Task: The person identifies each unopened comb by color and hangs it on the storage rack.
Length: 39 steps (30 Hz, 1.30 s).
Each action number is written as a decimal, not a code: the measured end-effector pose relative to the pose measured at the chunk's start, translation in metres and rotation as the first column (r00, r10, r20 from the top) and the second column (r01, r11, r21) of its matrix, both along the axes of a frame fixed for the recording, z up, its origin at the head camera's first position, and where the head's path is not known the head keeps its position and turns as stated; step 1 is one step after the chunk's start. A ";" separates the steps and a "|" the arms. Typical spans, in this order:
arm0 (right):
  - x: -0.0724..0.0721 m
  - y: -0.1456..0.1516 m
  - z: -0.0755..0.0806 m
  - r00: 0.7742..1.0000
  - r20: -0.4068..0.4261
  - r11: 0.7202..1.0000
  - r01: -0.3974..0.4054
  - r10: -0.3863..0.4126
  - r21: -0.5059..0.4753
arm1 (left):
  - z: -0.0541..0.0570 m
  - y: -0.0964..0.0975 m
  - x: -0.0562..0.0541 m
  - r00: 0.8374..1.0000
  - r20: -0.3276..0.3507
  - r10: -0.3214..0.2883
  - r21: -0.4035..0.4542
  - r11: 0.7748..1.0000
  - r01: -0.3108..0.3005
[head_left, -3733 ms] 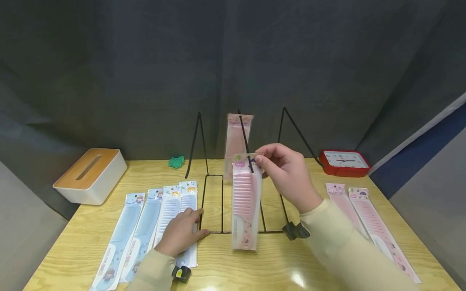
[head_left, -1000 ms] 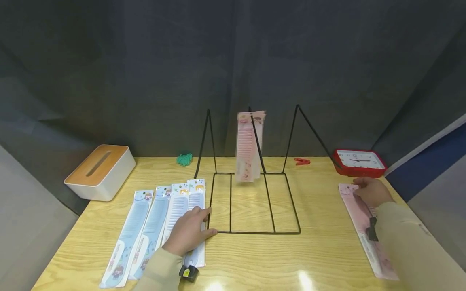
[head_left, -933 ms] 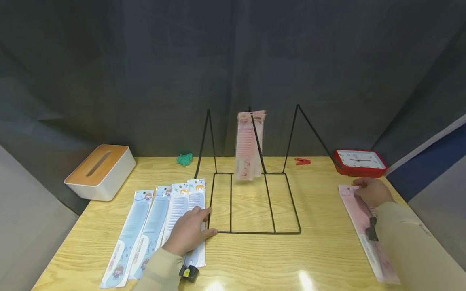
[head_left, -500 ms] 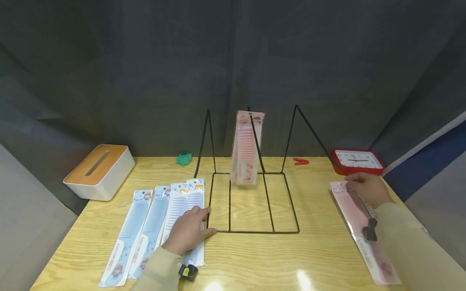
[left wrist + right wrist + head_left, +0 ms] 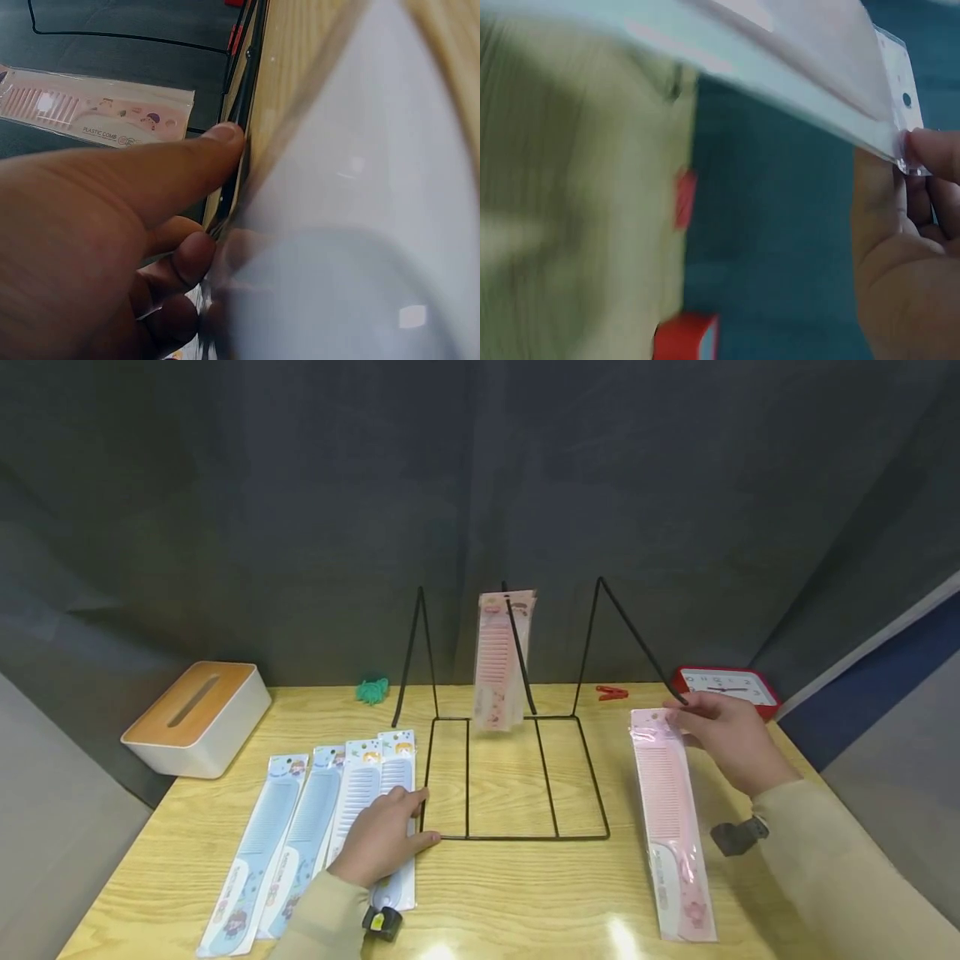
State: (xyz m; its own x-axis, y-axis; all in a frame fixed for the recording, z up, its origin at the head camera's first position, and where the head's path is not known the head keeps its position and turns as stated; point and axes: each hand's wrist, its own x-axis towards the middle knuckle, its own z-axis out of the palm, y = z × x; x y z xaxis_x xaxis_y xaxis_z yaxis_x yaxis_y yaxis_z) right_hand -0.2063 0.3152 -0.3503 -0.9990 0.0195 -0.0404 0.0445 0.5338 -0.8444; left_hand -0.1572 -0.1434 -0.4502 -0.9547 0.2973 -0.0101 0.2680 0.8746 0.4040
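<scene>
My right hand (image 5: pixel 731 739) pinches the top corner of a packaged pink comb (image 5: pixel 663 810) between thumb and fingers. The pack hangs down at the right of the table, and its hang hole shows beside the thumb in the right wrist view. My left hand (image 5: pixel 378 839) grips the front left corner of a black wire rack (image 5: pixel 517 838), thumb along the wire in the left wrist view. From the rack's middle prong hang pink comb packs (image 5: pixel 491 660), one in front of another. The outer prongs carry nothing.
Several packaged blue combs (image 5: pixel 262 827) lie at the left, one partly under my left hand. Behind them stand a tissue box (image 5: pixel 217 735) and a green tangle (image 5: pixel 372 691). A red clip (image 5: pixel 612 692) and a red clock (image 5: pixel 727 683) are at the back right.
My right hand has hung one pink comb on the middle prong, moved to the right side, and lifted another pack up and leftward. The left hand stays on the rack.
</scene>
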 end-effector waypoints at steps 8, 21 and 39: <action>0.045 -0.059 0.023 0.992 -0.123 0.999 -0.002 -0.002 -0.036 | -0.001 0.000 0.001 1.000 0.007 0.005 0.006 1.000 -0.005; 0.093 -0.149 0.054 0.637 -0.756 0.882 -0.433 0.152 -0.187 | 0.000 0.000 0.001 1.000 0.008 0.005 -0.001 1.000 -0.005; 0.066 -0.175 0.078 0.752 -0.653 0.954 -0.256 0.094 -0.158 | -0.004 0.000 0.000 1.000 -0.018 -0.015 0.002 1.000 0.015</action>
State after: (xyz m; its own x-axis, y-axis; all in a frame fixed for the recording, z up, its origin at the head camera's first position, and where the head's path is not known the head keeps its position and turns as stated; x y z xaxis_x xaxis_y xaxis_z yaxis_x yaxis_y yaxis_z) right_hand -0.1406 0.1405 -0.2720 -0.7807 -0.0867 0.6189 -0.6162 0.2714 -0.7393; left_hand -0.1575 -0.1431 -0.4542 -0.9501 0.3119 0.0074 0.2886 0.8696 0.4007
